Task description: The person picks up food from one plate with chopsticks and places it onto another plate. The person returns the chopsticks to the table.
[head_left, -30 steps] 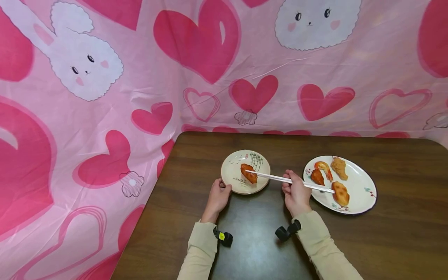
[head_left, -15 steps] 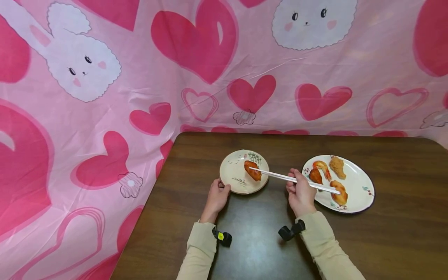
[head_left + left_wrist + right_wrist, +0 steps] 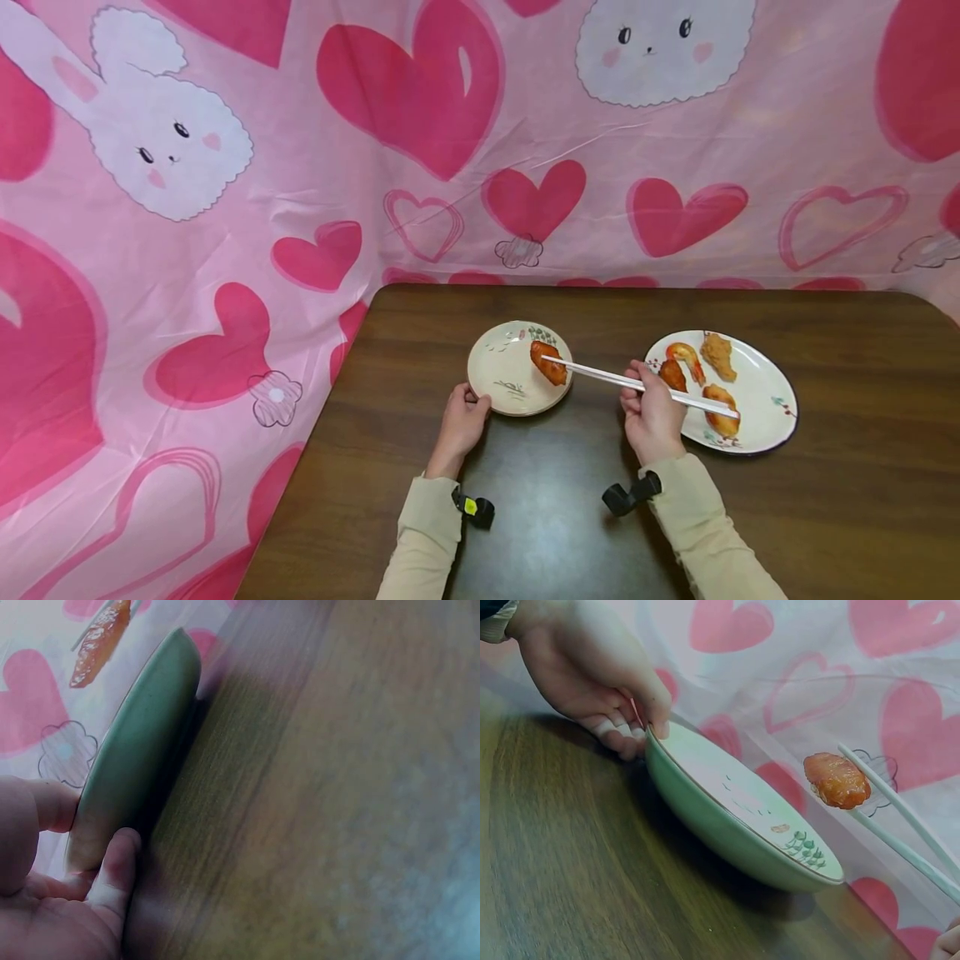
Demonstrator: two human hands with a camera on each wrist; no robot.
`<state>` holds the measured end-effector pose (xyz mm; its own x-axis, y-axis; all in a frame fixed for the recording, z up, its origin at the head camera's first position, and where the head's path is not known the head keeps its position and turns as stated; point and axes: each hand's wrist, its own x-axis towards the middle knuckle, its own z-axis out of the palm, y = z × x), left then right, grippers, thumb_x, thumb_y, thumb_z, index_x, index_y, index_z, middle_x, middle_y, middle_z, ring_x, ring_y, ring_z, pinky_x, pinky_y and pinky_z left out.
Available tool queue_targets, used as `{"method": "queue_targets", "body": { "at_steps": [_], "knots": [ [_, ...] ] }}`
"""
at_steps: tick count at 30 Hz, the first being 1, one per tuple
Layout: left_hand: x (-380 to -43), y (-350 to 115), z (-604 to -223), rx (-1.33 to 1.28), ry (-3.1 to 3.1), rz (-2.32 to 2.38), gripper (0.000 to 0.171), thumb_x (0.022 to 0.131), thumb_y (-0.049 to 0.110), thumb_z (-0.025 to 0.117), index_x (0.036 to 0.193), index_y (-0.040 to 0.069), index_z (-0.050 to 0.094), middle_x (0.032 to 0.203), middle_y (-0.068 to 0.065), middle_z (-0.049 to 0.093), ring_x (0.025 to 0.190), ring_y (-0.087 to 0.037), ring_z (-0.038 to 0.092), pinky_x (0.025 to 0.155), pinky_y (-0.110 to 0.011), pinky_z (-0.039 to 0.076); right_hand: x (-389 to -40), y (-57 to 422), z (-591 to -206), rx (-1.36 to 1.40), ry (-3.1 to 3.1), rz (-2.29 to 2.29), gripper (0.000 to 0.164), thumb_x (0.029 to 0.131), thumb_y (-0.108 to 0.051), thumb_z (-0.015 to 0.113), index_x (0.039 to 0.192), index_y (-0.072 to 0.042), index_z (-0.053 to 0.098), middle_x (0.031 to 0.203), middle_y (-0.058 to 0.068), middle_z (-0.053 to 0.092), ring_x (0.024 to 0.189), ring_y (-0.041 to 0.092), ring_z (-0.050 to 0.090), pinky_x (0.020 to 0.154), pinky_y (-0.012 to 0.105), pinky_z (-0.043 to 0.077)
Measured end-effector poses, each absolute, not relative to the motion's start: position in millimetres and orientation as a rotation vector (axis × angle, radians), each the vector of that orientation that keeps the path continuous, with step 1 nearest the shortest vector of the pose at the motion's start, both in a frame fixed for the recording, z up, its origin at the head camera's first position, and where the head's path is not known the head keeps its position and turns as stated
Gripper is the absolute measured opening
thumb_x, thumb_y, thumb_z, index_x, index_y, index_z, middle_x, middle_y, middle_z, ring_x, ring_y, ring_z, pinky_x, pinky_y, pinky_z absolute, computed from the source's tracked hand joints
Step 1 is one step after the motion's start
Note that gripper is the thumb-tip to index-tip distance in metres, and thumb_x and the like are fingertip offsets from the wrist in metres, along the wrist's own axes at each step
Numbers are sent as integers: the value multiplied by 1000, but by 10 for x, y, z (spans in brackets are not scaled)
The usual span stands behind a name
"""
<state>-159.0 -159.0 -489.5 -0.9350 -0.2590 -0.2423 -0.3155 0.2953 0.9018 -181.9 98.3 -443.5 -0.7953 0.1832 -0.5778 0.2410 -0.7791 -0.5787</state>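
My left hand (image 3: 459,421) pinches the near-left rim of a small round plate (image 3: 495,375), cream with a painted plant pattern. In the left wrist view its thumb and fingers (image 3: 112,870) lie on either side of the rim. My right hand (image 3: 654,421) holds a pair of white chopsticks (image 3: 600,377). Between their tips is a glazed, reddish-brown chicken wing (image 3: 548,362), over the right part of the round plate. The right wrist view shows the wing (image 3: 838,781) raised above the plate (image 3: 727,825), with a gap between them.
Right of my right hand stands a white oval plate (image 3: 768,400) with a dark rim. On it lie a shrimp (image 3: 686,360), a breaded piece (image 3: 717,356), a golden piece (image 3: 720,400) and a reddish-brown piece (image 3: 672,375). A pink heart-patterned cloth (image 3: 450,167) hangs behind the wooden table (image 3: 862,467).
My right hand has moved a little to the right with the chopsticks, and the wing has shifted from the round plate's middle toward its right side. The left hand keeps its grip.
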Motion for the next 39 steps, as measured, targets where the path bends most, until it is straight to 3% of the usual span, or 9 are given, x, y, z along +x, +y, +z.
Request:
{"method": "queue_targets", "body": {
  "at_steps": [7,14,22,29,36,39],
  "knots": [
    [-1580,-1598,-4925,-534,2503,1758,40,94,21,57,127,0,48,100,-10,55,82,-17,55,71,-25,44,-1804,1057,-4436,1042,1028,-2789,14,95,-17,59,87,-10,68,70,0,65,44,10,46,42,17,39],
    [-1575,-1606,-4922,-528,2506,1754,40,94,21,57,126,0,48,99,-10,56,81,-16,55,70,-25,44,-1782,1162,-4421,1045,970,-2812,13,95,-16,59,98,-7,68,70,1,64,43,11,45,39,17,34],
    [-1590,-1615,-4916,-521,2501,1767,39,93,20,57,126,0,49,97,-9,56,79,-16,55,70,-24,44,-1778,1286,-4351,968,868,-2884,18,98,-15,54,87,-6,65,66,3,61,43,12,43,39,17,32],
    [-1600,-1606,-4931,-513,2518,1759,38,94,20,57,125,0,49,97,-9,57,78,-15,56,69,-24,44,-1772,1407,-4323,995,826,-2882,14,98,-16,53,98,-7,63,67,3,59,42,12,42,39,18,31],
    [-1595,-1603,-4923,-532,2494,1758,39,94,21,56,127,2,49,99,-10,57,81,-17,56,71,-26,45,-1737,1516,-4299,1076,790,-2916,10,94,-15,61,91,-7,66,68,3,59,42,12,41,38,19,29],
    [-1586,-1599,-4917,-520,2504,1761,39,94,20,56,127,1,49,99,-10,57,81,-17,56,71,-26,46,-1708,1580,-4294,1052,753,-2914,10,95,-17,59,95,-7,63,69,3,59,42,13,39,38,19,29]
  ]
}}
